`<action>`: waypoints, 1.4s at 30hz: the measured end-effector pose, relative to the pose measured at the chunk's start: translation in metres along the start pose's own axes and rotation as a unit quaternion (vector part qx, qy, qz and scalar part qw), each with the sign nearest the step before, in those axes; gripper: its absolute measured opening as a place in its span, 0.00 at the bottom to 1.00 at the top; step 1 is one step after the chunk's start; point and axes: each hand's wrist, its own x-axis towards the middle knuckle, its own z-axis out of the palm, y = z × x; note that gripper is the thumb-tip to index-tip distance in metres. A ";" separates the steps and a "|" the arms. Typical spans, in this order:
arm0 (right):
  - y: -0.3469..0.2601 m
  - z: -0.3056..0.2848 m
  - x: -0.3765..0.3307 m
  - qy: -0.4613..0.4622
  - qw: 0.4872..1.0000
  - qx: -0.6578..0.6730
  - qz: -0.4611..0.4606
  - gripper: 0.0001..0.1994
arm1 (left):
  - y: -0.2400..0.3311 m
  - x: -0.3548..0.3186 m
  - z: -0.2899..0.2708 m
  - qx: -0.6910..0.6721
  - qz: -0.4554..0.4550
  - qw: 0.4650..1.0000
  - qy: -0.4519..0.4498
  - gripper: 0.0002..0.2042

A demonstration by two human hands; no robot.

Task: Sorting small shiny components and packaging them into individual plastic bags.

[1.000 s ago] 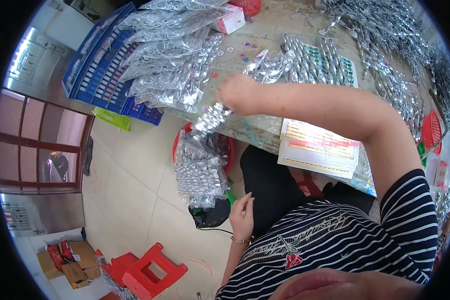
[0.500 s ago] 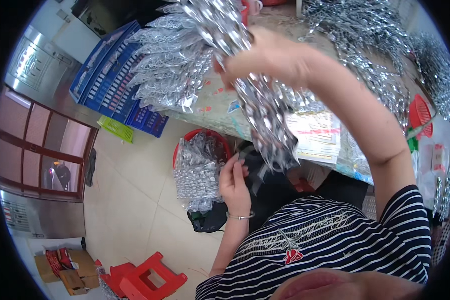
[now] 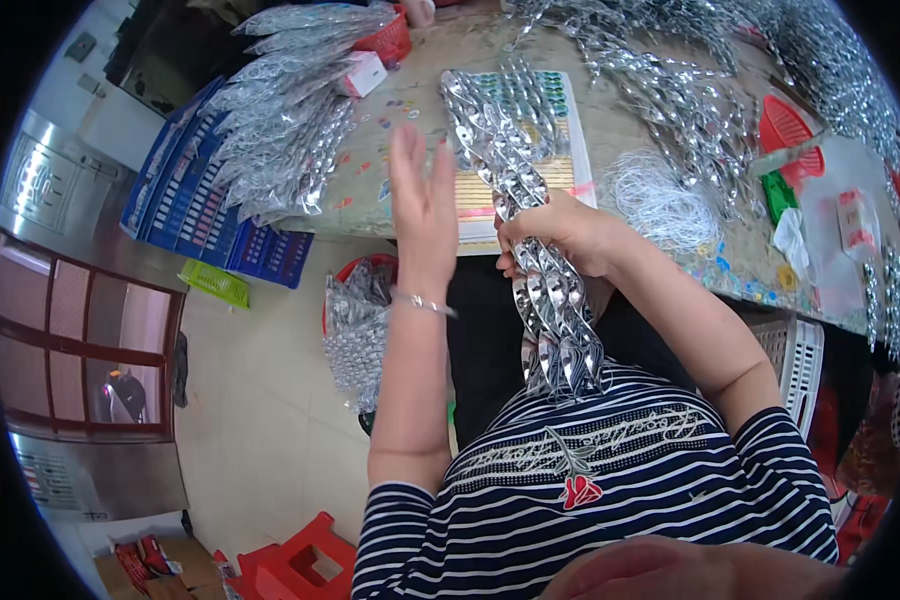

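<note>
My right hand (image 3: 560, 235) is closed around the middle of a bundle of shiny silver twisted strips (image 3: 555, 310). One end of the bundle lies over the table's near edge, and the other hangs toward my striped shirt. Under its far end are stacked printed sheets (image 3: 575, 130) with a yellow striped area and green-backed rows, where more silver twists (image 3: 530, 100) lie. To the left of the sheets, my left hand (image 3: 425, 200) is raised with its fingers stretched out, slightly blurred and holding nothing.
Bagged silver strips (image 3: 280, 130) pile beside blue crates (image 3: 180, 180) at the left. White string (image 3: 660, 195) lies right of the sheets, near a red basket (image 3: 792, 135) and loose silver strips (image 3: 670, 90). Below the table's left edge stands a filled red tub (image 3: 375, 262); a red stool (image 3: 295, 565) is on the floor.
My right hand has come down and back toward my body with the silver bundle. My left hand has moved up from beside the red tub to over the table edge, its fingers now extended.
</note>
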 end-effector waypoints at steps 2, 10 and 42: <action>-0.004 0.003 -0.009 -0.004 1.000 -0.006 -0.013 0.12 | 0.009 0.028 0.010 -0.030 0.008 0.999 -0.009 0.30; -0.005 0.005 -0.015 -0.006 1.000 0.017 -0.010 0.12 | 0.005 0.068 0.010 -0.012 -0.032 0.986 -0.162 0.23; -0.006 -0.031 -0.002 0.073 0.995 0.015 -0.058 0.11 | -0.052 0.007 -0.023 0.036 -0.095 0.995 -0.021 0.23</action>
